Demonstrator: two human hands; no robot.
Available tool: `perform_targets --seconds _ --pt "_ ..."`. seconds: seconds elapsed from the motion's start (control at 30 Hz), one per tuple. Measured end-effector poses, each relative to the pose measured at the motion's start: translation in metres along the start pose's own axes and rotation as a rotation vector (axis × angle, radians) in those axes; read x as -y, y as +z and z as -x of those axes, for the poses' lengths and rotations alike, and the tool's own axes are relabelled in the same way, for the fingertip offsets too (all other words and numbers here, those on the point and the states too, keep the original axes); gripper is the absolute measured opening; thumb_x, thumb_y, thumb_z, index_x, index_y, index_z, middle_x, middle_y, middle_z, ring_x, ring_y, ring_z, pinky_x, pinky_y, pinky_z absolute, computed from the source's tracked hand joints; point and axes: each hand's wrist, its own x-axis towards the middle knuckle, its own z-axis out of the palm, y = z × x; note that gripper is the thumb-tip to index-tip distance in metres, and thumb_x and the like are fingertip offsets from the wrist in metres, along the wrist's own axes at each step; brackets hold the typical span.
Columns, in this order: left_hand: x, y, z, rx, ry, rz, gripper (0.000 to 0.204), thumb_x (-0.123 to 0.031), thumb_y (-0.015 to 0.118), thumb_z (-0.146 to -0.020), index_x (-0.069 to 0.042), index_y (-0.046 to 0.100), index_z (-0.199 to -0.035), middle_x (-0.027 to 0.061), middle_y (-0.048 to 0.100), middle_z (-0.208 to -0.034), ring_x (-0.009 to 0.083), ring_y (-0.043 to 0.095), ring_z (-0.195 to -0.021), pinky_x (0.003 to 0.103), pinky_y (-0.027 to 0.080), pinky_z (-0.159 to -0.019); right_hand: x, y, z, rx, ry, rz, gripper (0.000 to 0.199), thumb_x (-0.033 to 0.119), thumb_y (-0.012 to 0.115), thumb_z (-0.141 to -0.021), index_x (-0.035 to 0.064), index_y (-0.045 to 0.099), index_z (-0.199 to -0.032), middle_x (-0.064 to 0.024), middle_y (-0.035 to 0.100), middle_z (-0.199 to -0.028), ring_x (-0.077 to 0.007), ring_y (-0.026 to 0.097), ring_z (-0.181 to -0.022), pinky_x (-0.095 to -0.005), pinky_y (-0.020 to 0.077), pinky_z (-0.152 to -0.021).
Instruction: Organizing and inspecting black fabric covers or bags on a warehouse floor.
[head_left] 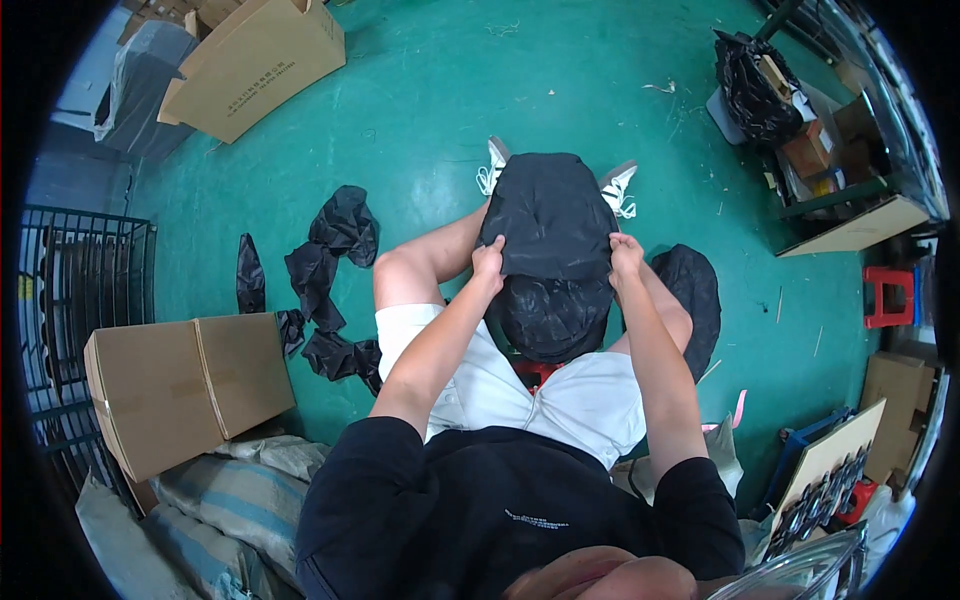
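Between my knees stands a bulky, rounded bundle [553, 318] in wrinkled black fabric. A black fabric cover [548, 215] lies over its upper part, its near edge running across the bundle. My left hand [488, 262] pinches this edge at the left corner, while my right hand [627, 257] grips the right corner. The fingers of both hands are closed on the cloth. Whether the cover and the bundle are one piece, I cannot tell. Beside my right leg rests another rounded black bundle [690, 305].
Crumpled black cloth pieces [345, 225] lie on the green floor to the left. Nearby are a taped cardboard box [190, 385] on woven sacks [240, 490] and a metal rack [90, 270]. An open carton [265, 75] stands far left; a black plastic bag [755, 90] sits far right.
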Motion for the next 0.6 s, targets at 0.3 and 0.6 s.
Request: perform_targets --seconds 0.3,0.6 --pt "0.029 -0.045 0.025 0.039 0.001 -0.213 0.06 -0.036 0.066 -0.091 -0.005 0.042 -0.137 0.0092 0.061 -0.118 0.0218 0.059 -0.1 0.041 0.045 -0.083 -0.047 -0.041 0.028 0.109 -0.038 0.074 0.016 0.007 0.06 -0.093 0.0066 0.061 -0.109 -0.0033 0.062 -0.087 -0.0137 0.057 -0.08 -0.0288 0.0469 -0.067" --pt "0.031 -0.048 0.045 0.165 -0.056 -0.226 0.055 -0.031 0.071 -0.086 -0.005 0.049 -0.13 0.0087 0.06 -0.122 0.023 0.057 -0.108 0.043 0.042 -0.092 -0.055 -0.048 0.063 0.102 0.165 0.119 0.028 0.016 0.063 -0.092 0.0035 0.054 -0.115 0.0004 0.055 -0.071 -0.0098 0.046 -0.05 -0.0283 0.041 -0.05"
